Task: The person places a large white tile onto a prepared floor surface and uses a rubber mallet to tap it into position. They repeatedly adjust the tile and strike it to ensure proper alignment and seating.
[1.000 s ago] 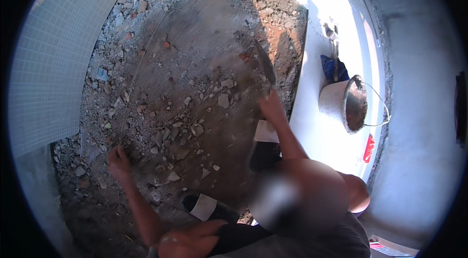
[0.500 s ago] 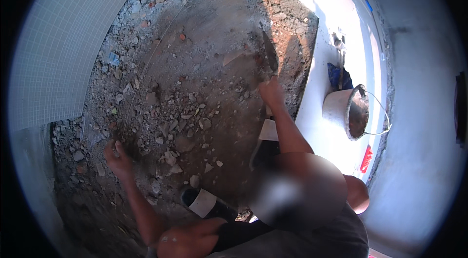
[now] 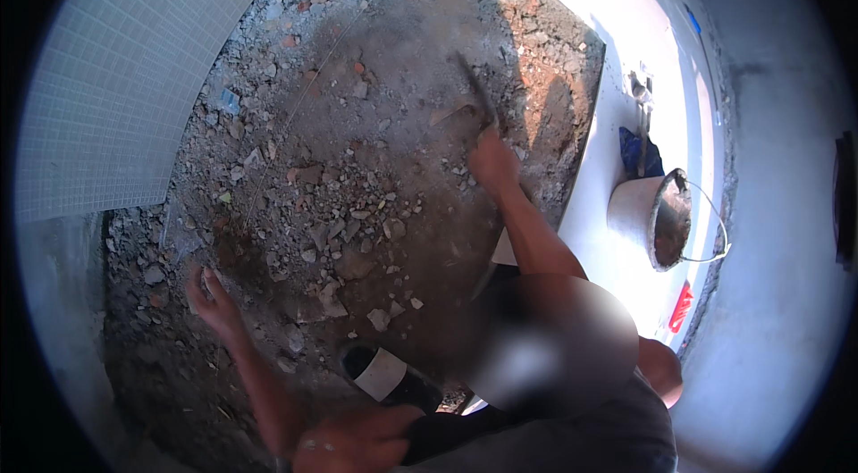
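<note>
Building site: rubble (image 3: 350,221), dirty bucket (image 3: 633,207)

The right hand (image 3: 494,165) grips a trowel (image 3: 476,87), its thin blade pointing away from the person, over the rubble (image 3: 344,218). The left hand (image 3: 214,303) has its fingers parted. At right, a bucket (image 3: 633,212) (it has a wire handle) is near a blue bundle (image 3: 635,151).

Pale gridded wall (image 3: 134,89) at left, shaded plain wall (image 3: 778,205) at right, earthen floor (image 3: 420,35) between, sunlit white floor strip (image 3: 590,236)
</note>
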Demonstrator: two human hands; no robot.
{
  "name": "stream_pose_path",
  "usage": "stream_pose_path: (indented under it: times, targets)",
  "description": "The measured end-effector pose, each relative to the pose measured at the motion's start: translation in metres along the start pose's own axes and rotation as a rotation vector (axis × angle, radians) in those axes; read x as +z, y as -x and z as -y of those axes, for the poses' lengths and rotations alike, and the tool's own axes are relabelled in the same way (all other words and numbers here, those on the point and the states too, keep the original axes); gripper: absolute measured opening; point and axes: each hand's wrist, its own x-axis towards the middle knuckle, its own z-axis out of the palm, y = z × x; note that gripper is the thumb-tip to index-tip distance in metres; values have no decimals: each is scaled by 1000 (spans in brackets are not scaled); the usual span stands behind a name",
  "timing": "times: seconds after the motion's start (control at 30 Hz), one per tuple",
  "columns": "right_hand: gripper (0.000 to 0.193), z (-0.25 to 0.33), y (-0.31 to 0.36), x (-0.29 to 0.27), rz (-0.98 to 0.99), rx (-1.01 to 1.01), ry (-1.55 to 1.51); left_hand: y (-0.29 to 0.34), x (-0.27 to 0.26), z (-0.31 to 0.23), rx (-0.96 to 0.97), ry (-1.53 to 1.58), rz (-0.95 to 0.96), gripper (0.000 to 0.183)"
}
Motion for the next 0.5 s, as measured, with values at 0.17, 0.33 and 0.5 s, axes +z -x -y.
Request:
stream_pose_path:
  times: [0.17,0.33,0.5]
  targets:
    - [28,-9,63,-3,90,-458,350,-2,25,-20,85,25,-34,40]
    - [27,17,-29,0,-148,-135,33,-1,10,-26,167,78,-104,42]
    - [30,32,33,31,166,-297,108,1,13,-29,35,-5,-134,44]
